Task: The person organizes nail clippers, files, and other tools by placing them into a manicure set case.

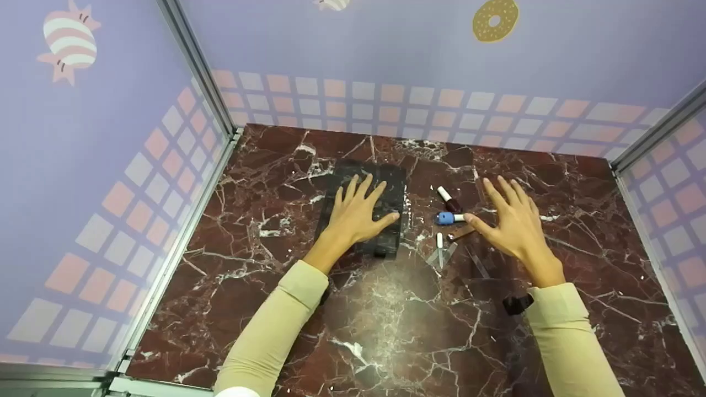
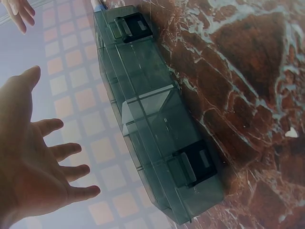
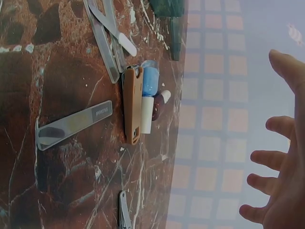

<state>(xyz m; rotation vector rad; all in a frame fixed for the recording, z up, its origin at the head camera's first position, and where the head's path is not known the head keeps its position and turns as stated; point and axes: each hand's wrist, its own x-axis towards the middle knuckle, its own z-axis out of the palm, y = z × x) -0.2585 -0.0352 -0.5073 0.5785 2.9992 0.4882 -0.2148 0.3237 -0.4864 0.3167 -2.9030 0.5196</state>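
What matters most to me here is how the dark clear box (image 1: 390,193) lies under my left hand (image 1: 353,218). Its long axis runs roughly from the worktop's (image 1: 386,336) far edge toward the near one, much the way that hand's fingers point, so I judge a grasp across its width would need the wrist turned. The left hand is clearly the nearer; my right hand (image 1: 510,226) is well off toward the worktop's right edge.

From the left grip, the box lies below, its far end past the fingertips and its right side out beyond the thumb. The left wrist view shows a gap between palm and box, though the blurred head view doesn't let me judge how high I am above it. That grip is spread wide, fingers straight, with nothing in it.

My right grip is just as wide and holds nothing. To its left, between it and the box, lie the blue bottle (image 3: 150,81), the dark red bottle (image 3: 158,106), the brown clipper (image 3: 133,105) and the white-handled tool (image 3: 126,44). The blue bottle's white cap points toward my right thumb.
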